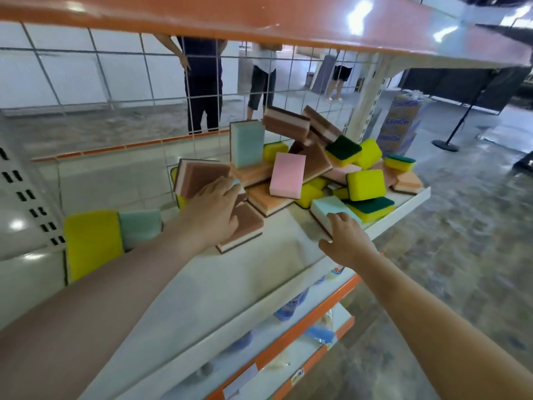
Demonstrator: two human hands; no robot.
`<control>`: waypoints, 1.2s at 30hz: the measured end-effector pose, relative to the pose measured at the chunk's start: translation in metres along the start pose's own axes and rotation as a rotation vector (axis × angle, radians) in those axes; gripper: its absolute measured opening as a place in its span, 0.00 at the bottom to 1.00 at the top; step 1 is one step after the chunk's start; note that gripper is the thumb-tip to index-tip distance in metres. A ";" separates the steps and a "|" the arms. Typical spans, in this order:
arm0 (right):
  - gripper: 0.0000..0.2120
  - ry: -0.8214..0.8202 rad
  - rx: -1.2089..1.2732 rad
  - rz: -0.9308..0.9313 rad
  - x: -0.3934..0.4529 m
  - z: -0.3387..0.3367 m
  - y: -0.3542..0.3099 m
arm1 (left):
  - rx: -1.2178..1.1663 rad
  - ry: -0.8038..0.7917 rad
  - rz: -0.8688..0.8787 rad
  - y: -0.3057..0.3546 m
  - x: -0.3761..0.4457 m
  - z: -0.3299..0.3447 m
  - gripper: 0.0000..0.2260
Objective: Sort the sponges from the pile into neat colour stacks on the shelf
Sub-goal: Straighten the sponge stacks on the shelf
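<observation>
Head view: we see the white metal shelf (pixel 259 272) carrying a jumbled pile of foam sponges (pixel 331 168) (brown, pink, orange, teal, yellow-and-green) heaped against the wire mesh back panel (pixel 115 82). Our left hand (pixel 213 209), fingers spread, lies flat across a tilted brown layered sponge (pixel 199 177) and another brown one (pixel 245 223) below it. Our right hand (pixel 346 238), fingers loosely open, touches a flat teal sponge (pixel 328 207) at the pile's near edge.

Head view, close above the shelf (pixel 259 272), angled forward and down.
</observation>
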State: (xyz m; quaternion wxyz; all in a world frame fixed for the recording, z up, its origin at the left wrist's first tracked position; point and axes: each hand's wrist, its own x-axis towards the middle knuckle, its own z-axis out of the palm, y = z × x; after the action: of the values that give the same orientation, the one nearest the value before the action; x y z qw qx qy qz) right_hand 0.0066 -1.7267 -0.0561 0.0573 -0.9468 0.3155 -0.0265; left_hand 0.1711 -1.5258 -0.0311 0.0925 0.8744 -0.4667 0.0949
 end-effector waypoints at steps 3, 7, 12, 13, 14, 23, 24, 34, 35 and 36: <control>0.28 -0.018 -0.006 -0.005 0.013 0.001 0.007 | 0.014 0.010 -0.030 0.001 0.006 0.005 0.28; 0.30 -0.028 -0.032 -0.003 0.027 0.004 0.015 | 0.051 -0.009 -0.105 0.002 0.016 0.009 0.29; 0.29 -0.037 -0.038 0.011 0.039 0.011 0.023 | 0.103 -0.037 -0.160 0.003 0.021 0.014 0.29; 0.28 -0.034 -0.039 0.012 0.040 0.012 0.024 | 0.118 -0.032 -0.162 0.003 0.021 0.015 0.28; 0.28 -0.031 -0.044 0.014 0.042 0.013 0.025 | 0.134 -0.021 -0.164 0.004 0.021 0.016 0.27; 0.29 -0.030 -0.053 0.058 0.050 0.016 0.030 | 0.187 0.040 -0.203 0.011 0.022 0.012 0.25; 0.29 -0.028 -0.055 0.051 0.050 0.016 0.030 | 0.189 0.040 -0.204 0.012 0.021 0.011 0.25; 0.24 0.019 -0.047 -0.075 0.048 0.015 0.019 | 0.190 0.037 -0.238 0.021 0.015 0.009 0.21; 0.25 0.016 -0.036 -0.067 0.047 0.016 0.018 | 0.186 0.036 -0.242 0.021 0.015 0.009 0.21; 0.26 0.014 -0.017 -0.055 0.047 0.016 0.018 | 0.180 0.035 -0.246 0.021 0.015 0.009 0.22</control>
State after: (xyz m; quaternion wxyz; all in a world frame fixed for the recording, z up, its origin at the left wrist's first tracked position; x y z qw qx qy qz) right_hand 0.0346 -1.7681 -0.0737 0.0465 -0.9554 0.2898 -0.0323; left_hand 0.1627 -1.5510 -0.0345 0.0330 0.9279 -0.3441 0.1396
